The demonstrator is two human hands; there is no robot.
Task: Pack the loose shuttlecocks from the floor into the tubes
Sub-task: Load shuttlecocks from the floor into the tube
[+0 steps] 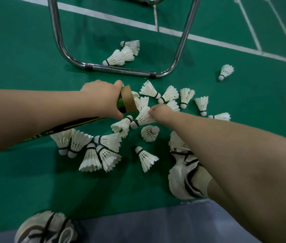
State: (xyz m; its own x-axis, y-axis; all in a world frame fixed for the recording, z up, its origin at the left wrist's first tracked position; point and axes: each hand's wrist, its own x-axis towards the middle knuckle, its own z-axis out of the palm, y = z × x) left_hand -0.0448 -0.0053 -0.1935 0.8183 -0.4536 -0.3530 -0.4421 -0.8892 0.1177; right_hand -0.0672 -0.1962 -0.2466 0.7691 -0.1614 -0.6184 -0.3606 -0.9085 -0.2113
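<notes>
Gripped in our left hand, the shuttlecock tube lies nearly level above the green court floor, fingers wrapped around it just behind its brown cardboard mouth, which faces right. Our right hand pinches the feather skirt of one white shuttlecock, its cork end pointing down and left – it hangs just below and beside the tube's mouth, not inside it. A few white feathers show right at the rim; we cannot tell whether they sit in the tube or lie behind it.

Loose shuttlecocks lie scattered on the floor beneath and around both hands: a cluster under the left forearm, a row to the right of the tube, two more inside the chrome chair frame further off, and a single one well apart at the right. Our white laced shoes rest on the floor near the bottom – the right one touches a shuttlecock by its toe
</notes>
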